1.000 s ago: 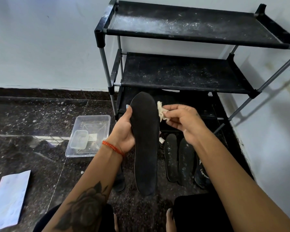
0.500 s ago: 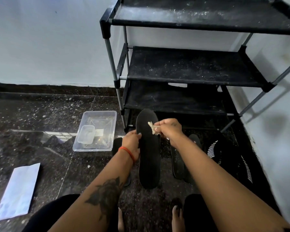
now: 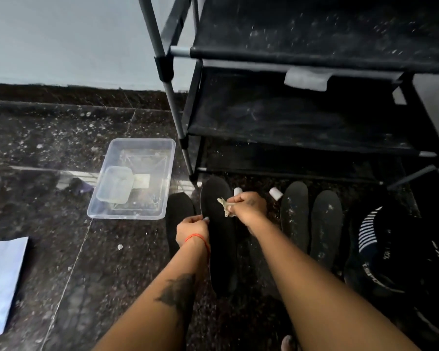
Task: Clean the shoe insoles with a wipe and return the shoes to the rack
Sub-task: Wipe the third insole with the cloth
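head view: dusty dark stone floor [image 3: 61, 198]

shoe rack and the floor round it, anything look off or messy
Yes. The shoe rack shelves are speckled with pale dust and hold no shoes. Two insoles lying loose on the floor at the right are flecked with white specks. A small white crumb lies on the dark floor near the clear tray.

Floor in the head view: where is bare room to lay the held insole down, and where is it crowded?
Free: dark floor between the clear tray and the wall, and between tray and white paper. Crowded: in front of the rack, where three insoles and a shoe flank the held insole, gripped by the left hand.
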A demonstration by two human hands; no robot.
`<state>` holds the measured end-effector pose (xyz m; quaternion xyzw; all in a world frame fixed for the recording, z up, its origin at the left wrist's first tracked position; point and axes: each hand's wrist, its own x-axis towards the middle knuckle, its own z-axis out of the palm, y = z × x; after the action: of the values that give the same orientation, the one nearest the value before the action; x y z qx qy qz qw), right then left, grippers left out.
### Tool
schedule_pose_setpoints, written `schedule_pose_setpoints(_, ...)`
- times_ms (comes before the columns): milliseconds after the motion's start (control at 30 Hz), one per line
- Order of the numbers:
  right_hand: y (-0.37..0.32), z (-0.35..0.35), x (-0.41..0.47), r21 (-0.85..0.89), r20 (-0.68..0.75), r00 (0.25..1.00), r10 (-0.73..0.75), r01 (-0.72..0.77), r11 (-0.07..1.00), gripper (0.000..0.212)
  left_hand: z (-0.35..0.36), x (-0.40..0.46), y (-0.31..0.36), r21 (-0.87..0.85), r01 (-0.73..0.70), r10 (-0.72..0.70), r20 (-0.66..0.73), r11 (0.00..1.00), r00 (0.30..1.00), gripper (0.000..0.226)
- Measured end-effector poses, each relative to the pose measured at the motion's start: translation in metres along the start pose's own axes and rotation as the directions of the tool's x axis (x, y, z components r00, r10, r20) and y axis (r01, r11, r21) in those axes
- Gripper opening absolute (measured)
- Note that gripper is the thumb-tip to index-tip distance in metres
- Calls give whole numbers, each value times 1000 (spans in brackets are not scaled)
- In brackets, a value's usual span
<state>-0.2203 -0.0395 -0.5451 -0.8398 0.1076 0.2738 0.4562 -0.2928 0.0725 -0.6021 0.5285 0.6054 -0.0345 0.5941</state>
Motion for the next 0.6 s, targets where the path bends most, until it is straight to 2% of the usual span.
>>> schedule_pose_setpoints(200,17,37,36,-73,16,998,-58,59,996,4,5,35,-8,125,-16,24,-60,992,998,12)
schedule_pose_setpoints(233,22,43,42,-70,22,998,-58,60,996,10,5,39,-7,149,-26,36,-64,988,997,13)
schedule_pose_setpoints(300,30,50,49,-49,28,999,-28,29,998,13,7,43,-5,200,-45,61,-73,979,995,13)
schedule_pose_setpoints(367,36,53,52,-33,32,999,8,-7,999,2,8,40,-1,272,-72,99,-87,960,991,7)
schedule_pose_setpoints(467,40,55,56,-17,22,999,26,-26,1000,11,8,32,4,352,-116,157,-91,929,984,23)
schedule_pose_setpoints(600,34,47,50,-3,22,999,35,-34,999,15,9,13,12,518,-177,247,-69,837,966,34)
